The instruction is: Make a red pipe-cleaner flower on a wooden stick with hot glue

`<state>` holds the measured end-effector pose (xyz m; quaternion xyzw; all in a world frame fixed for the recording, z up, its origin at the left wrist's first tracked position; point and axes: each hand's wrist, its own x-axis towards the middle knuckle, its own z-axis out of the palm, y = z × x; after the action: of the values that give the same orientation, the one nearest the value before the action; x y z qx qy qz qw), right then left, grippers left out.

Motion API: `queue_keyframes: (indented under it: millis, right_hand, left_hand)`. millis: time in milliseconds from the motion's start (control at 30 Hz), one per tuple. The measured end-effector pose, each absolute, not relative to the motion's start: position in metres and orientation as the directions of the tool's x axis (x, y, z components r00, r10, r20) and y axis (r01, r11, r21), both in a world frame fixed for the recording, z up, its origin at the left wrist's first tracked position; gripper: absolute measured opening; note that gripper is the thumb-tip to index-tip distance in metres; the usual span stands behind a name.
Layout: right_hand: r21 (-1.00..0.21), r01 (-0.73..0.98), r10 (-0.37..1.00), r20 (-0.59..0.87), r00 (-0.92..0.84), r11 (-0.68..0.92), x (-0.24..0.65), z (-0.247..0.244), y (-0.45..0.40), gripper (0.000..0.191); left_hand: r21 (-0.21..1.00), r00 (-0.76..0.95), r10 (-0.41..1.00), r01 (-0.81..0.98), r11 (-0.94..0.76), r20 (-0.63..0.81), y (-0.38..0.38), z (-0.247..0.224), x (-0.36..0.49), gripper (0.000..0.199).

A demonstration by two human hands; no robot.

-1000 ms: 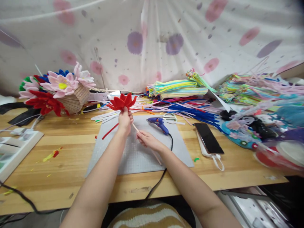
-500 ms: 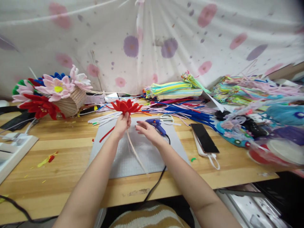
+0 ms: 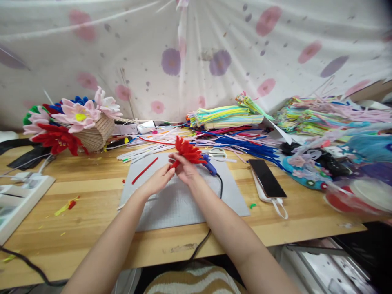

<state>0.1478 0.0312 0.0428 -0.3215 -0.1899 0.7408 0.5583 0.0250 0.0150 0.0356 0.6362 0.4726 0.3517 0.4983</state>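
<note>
A red fuzzy flower (image 3: 189,151) is tilted to the right above the grey mat (image 3: 171,208). My left hand (image 3: 159,178) is closed on its stem just below the petals. My right hand (image 3: 184,168) cups the base of the bloom, fingers bent around it. Part of the pale stem shows at the mat's left edge, beyond my left wrist. A red strip (image 3: 145,170) lies on the mat to the left. Behind the flower, partly hidden, is a blue glue gun (image 3: 209,165), with white-handled scissors (image 3: 218,153) beside it.
A bouquet of fuzzy flowers (image 3: 80,116) lies at the back left, above a white power strip (image 3: 27,204). Pipe cleaners (image 3: 226,116) are heaped along the back. A phone (image 3: 267,177) and plastic-wrapped items (image 3: 364,194) are on the right. The black cord (image 3: 200,245) crosses the front edge.
The flower has tipped from upright to facing right, and its stem has swung to the left. My right hand has moved from open beside it to holding its base.
</note>
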Motion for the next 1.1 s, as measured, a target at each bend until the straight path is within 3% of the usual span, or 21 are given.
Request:
queue_keyframes:
  millis: [133, 300, 433, 600, 733, 900, 1100]
  right_hand:
    - [-0.627, -0.743, 0.971, -0.197, -0.139, -0.233, 0.163, 0.055, 0.037, 0.026]
    - [-0.689, -0.715, 0.991, -0.126, -0.045, -0.12, 0.168, 0.075, 0.038, 0.047]
    - [-0.717, -0.697, 1.0, 0.012, -0.013, 0.0, 0.195, 0.111, 0.045, 0.051]
    - [-0.633, -0.762, 0.989, 0.131, 0.066, 0.135, 0.259, 0.155, 0.053, 0.05]
    - [-0.574, -0.798, 0.983, 0.119, 0.138, 0.182, 0.308, 0.152, 0.054, 0.051]
    - [-0.542, -0.821, 0.978, 0.004, 0.21, 0.179, 0.37, 0.126, 0.061, 0.048]
    - [-0.474, -0.863, 0.979, -0.008, 0.202, 0.174, 0.438, 0.123, 0.069, 0.05]
  left_hand:
    - [0.893, 0.352, 0.936, 0.424, -0.153, -0.007, 0.013, 0.025, 0.011, 0.027]
    - [0.842, 0.347, 0.935, 0.478, -0.249, 0.079, 0.011, 0.038, 0.022, 0.026]
    - [0.842, 0.373, 0.922, 0.459, -0.283, 0.106, 0.007, 0.059, 0.038, 0.026]
    - [0.814, 0.373, 0.921, 0.495, -0.304, 0.118, 0.009, 0.066, 0.044, 0.03]
    - [0.79, 0.333, 0.939, 0.549, -0.272, 0.091, 0.014, 0.059, 0.049, 0.03]
    - [0.748, 0.208, 0.973, 0.629, -0.21, 0.098, 0.021, 0.046, 0.047, 0.026]
    - [0.798, 0.026, 0.993, 0.592, -0.111, 0.119, 0.016, 0.012, 0.022, 0.027]
